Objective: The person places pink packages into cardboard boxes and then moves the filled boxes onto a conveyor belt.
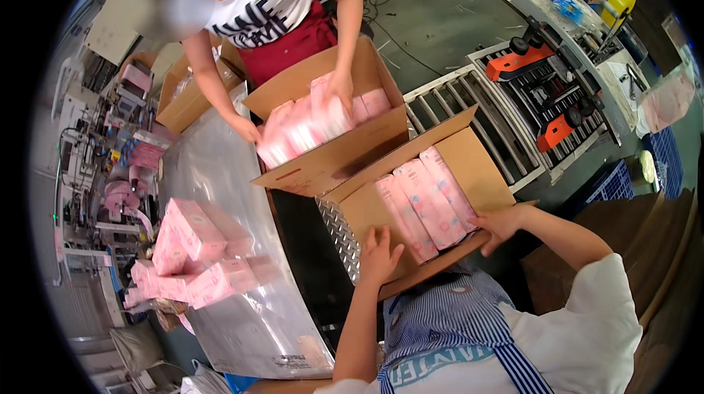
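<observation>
The near box [480, 166], an open brown carton, stands tilted against the person's apron front, just below a second carton. Three pink packs [429, 203] lie side by side inside it, slanting toward the lower left. The left hand [379, 254] rests flat on the carton's lower inner wall, fingers spread, beside the leftmost pack and gripping nothing. The right hand [499, 227] presses on the lower end of the rightmost pack at the carton's edge, fingers curled around it.

The far box [345, 155] touches the near one at its upper left and holds more pink packs. A co-worker in a white shirt and red apron leans over it with both hands on those packs. On the left, a heap of pink packs [194, 262] lies on clear plastic sheet [242, 320]. A roller conveyor [484, 111] runs behind the boxes.
</observation>
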Available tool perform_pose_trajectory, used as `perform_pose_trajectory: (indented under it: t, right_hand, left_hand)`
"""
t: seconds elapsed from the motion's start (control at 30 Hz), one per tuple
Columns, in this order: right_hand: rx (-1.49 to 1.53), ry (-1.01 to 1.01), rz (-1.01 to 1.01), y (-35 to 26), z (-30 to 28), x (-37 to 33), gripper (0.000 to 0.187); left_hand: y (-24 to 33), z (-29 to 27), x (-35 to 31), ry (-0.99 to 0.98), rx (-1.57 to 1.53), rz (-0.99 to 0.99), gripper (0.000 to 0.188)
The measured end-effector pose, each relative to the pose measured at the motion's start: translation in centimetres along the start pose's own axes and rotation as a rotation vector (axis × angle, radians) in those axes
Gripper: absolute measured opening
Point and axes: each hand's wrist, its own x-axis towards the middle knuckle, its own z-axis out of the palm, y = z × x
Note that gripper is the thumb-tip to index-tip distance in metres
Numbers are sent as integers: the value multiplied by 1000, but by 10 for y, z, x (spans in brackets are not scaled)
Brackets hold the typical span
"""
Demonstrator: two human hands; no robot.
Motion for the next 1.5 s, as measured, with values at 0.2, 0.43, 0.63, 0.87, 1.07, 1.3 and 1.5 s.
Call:
perform_pose_trajectory:
  t: [0.2, 0.43, 0.63, 0.87, 1.07, 1.3, 1.5]
  right_hand:
    - [-2, 158, 403, 28, -23, 91, 65]
    - [-482, 848, 265, 0, -91, 143, 17]
    - [-392, 1177, 394, 33, -57, 134, 26]
    - [-239, 976, 635, 45, 38, 81, 30]
    - [-37, 988, 1292, 144, 12, 88, 27]
    - [-181, 1043, 1056, 303, -73, 39, 26]
    - [-394, 1180, 1038, 399, -113, -27, 31]
  left_hand:
    - [-22, -29, 53, -308, -81, -207, 50]
    - [-82, 74, 0, 336, -749, -458, 77]
    - [-51, 60, 9, 303, -824, -477, 72]
    - [-76, 85, 4, 253, -1143, -550, 76]
    - [-16, 84, 30, 286, -1573, -761, 60]
    - [123, 135, 136, 445, -1681, -674, 71]
    - [181, 130, 271, 424, -1485, -282, 72]
